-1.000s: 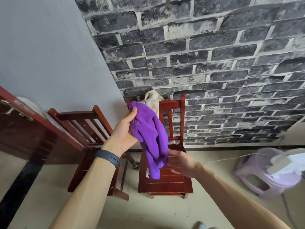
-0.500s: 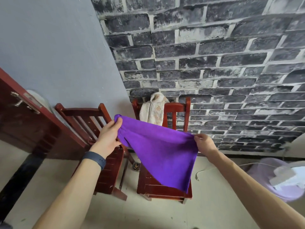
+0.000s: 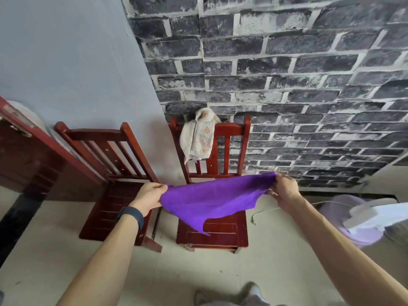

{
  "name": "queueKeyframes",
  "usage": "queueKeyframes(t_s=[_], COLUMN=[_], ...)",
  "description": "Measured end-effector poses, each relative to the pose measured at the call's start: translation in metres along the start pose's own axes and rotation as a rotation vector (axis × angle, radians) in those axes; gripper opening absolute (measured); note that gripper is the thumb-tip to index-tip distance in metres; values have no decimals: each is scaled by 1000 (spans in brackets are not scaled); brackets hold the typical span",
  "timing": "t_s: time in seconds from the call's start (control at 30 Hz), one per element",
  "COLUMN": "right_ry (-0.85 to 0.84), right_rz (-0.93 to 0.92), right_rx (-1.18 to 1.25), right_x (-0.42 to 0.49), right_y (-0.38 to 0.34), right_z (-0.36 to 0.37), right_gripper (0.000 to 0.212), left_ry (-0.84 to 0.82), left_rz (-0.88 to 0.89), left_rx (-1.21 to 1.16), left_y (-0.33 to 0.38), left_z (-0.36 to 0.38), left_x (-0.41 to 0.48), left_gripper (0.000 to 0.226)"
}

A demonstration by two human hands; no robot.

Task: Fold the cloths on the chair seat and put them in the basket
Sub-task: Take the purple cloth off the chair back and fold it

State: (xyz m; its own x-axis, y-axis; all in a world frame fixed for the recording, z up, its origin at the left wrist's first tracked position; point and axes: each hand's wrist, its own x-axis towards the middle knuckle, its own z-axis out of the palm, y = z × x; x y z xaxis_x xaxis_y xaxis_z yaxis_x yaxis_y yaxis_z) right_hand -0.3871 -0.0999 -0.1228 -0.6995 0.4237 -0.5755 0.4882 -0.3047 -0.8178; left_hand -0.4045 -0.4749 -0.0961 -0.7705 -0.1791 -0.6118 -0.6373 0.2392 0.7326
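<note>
Above the seat of the right-hand red-brown wooden slat chair (image 3: 223, 230), in the head view, the person is holding a purple square cloth (image 3: 212, 199) spread out between both hands. The left hand (image 3: 149, 197) is pinching the cloth's left corner, with the thumb on top and the fingers curled beneath the fabric. The right hand (image 3: 284, 189) is gripping the opposite corner, with the fingers curled round the edge. The upper edge of the cloth is running nearly taut from hand to hand and is rising slightly toward the right. The rest of the fabric is hanging down in a triangle, and its lowest corner is pointing at the seat slats; whether the tip is touching them cannot be determined. The cloth is not yet folded.

A dark wristband (image 3: 130, 216) is sitting on the left wrist. A cream patterned towel (image 3: 197, 138) is draping over the top rail of the same chair's backrest. A second red-brown wooden chair (image 3: 110, 206) is standing just beside the first, on its left. Both chairs are standing on a pale floor (image 3: 198, 268), near a dark grey brick-pattern wall (image 3: 287, 74).

At the right edge, a lilac plastic object (image 3: 353, 235) is appearing blurred with something white on top; its kind cannot be determined. A thin white cable (image 3: 262, 212) is lying on the floor between it and the chair.
</note>
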Motion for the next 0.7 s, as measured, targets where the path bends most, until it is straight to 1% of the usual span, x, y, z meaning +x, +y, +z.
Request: queueKeyframes(t_s=[0.03, 0.07, 0.1, 0.13, 0.17, 0.2, 0.27, 0.33, 0.43, 0.5, 0.57, 0.7], right_ry=[23, 38, 47, 50, 45, 36, 19, -13, -71, -112, -177, -343], right_rz=[5, 15, 24, 38, 52, 61, 78, 124, 259, 293, 318, 371], right_rx=[-7, -11, 0, 27, 67, 107, 129, 47, -93, -144, -183, -291], right_x=[-1, -1, -4, -6, -8, -10, -16, -28, -41, -45, -49, -62], right_y=[4, 10, 15, 19, 22, 26, 33, 46, 76, 94, 107, 121], right_z=[0, 0, 1, 2, 3, 4, 6, 10, 24, 34, 47, 73], right_gripper=[31, 30, 29, 27, 27, 29, 29, 19, 10, 13, 21, 45], left_ry=[51, 114, 166, 187, 199, 197, 162, 108, -28, -87, -88, -69], left_rz=[27, 70, 117, 153, 181, 209, 254, 343, 482, 551, 598, 656], left_rx=[66, 208, 401, 606, 740, 796, 689, 555, 527, 526, 510, 356], left_y=[-6, -13, -19, -25, -30, -36, -39, -35, -15, 1, 17, 44], left_z=[3, 4, 4, 4, 5, 4, 4, 8, 15, 16, 10, -19], left_x=[3, 8, 10, 10, 8, 8, 10, 11, 2, -7, -17, -35], left_gripper=[16, 11, 11, 14, 18, 20, 20, 23, 25, 24, 25, 31])
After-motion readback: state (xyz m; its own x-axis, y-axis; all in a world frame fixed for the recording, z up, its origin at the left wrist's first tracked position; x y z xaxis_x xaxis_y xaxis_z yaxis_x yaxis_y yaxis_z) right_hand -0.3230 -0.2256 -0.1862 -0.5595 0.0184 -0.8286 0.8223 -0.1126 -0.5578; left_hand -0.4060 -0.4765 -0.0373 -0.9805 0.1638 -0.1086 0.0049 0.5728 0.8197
